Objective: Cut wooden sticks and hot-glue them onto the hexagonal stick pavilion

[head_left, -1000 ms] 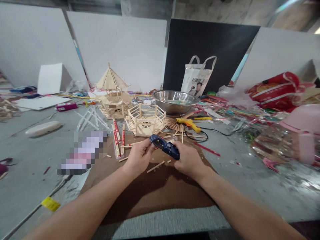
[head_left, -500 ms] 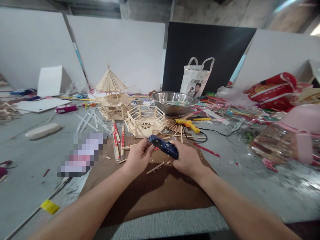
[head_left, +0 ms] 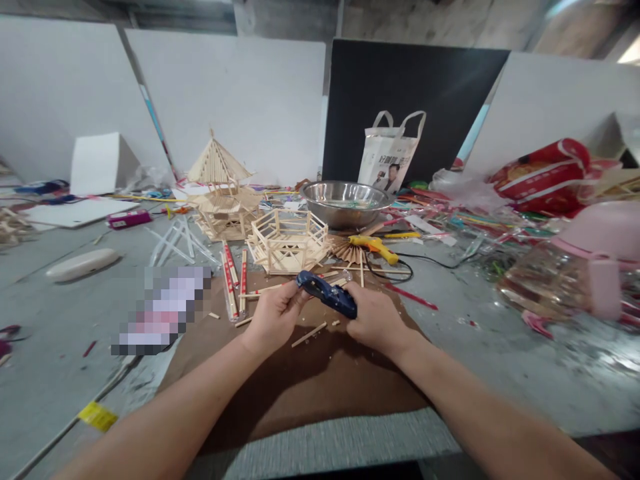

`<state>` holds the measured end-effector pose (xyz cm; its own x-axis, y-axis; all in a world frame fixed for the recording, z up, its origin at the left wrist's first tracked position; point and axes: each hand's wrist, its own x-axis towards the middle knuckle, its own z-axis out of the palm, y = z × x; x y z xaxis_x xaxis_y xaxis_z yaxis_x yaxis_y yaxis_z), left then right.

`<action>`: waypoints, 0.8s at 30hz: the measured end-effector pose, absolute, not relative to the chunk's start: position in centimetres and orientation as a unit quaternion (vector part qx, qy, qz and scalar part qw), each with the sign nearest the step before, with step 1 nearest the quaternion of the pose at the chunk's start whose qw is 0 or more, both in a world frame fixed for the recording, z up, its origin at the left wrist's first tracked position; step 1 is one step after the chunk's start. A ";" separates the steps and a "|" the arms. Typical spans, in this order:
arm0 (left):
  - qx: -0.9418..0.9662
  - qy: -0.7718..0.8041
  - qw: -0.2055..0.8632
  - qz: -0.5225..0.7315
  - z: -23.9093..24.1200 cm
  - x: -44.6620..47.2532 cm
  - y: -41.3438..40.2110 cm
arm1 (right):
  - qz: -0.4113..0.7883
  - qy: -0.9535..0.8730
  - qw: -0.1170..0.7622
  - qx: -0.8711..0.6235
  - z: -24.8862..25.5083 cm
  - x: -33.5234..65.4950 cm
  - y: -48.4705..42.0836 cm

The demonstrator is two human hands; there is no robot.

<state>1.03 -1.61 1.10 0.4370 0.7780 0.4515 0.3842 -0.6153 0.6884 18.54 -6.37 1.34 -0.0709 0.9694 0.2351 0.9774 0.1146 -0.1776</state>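
1. Two bare hands are seen meeting over a brown mat (head_left: 300, 387) near the front of a grey table (head_left: 60, 347).
2. One blue hand tool (head_left: 329, 294) is held between them, just above the mat, its nose pointing left and away.
3. The right hand (head_left: 379, 320) is wrapped round the tool's rear half in a closed grip.
4. The left hand (head_left: 274, 315) is pinched narrowly at the tool's nose; whether a stick is also caught there cannot be told.
5. One loose wooden stick (head_left: 310, 333) is seen lying on the mat just below the tool, with a few short offcuts beside it.
6. Two stick-built models are counted beyond the hands: a low hexagonal railing frame (head_left: 287, 241) at the mat's far edge, and a roofed pavilion (head_left: 220, 193) behind it to the left.
7. Two red-and-white chopstick sleeves (head_left: 233, 277) are laid side by side left of the frame.
8. One steel bowl (head_left: 346, 201) is placed behind the frame, and one white carrier bag (head_left: 391, 157) is stood against a black board behind that.
9. One yellow glue gun (head_left: 376, 247) with a black cord is lying right of the frame, beside a fan of sticks (head_left: 349, 251).
10. The right side is crowded by a clear bottle with a pink cap (head_left: 567, 270), a red packet (head_left: 545, 177) and coloured litter.
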 end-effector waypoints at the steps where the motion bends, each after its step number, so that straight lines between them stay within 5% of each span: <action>1: 0.808 0.362 0.253 0.389 1.2 1.0 -1.7 | -0.020 -0.729 0.141 -0.669 1.4 18.5 -6.4; 24: 0.767 0.365 0.376 0.371 0.8 1.4 -0.7 | -0.015 -0.710 0.110 -0.696 1.7 18.5 -5.8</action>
<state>1.35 -0.66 0.76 0.4582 0.8386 0.2947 0.2810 -0.4512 0.8470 18.46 -5.80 1.67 -0.0080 0.9843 0.1763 0.9908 0.0316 -0.1313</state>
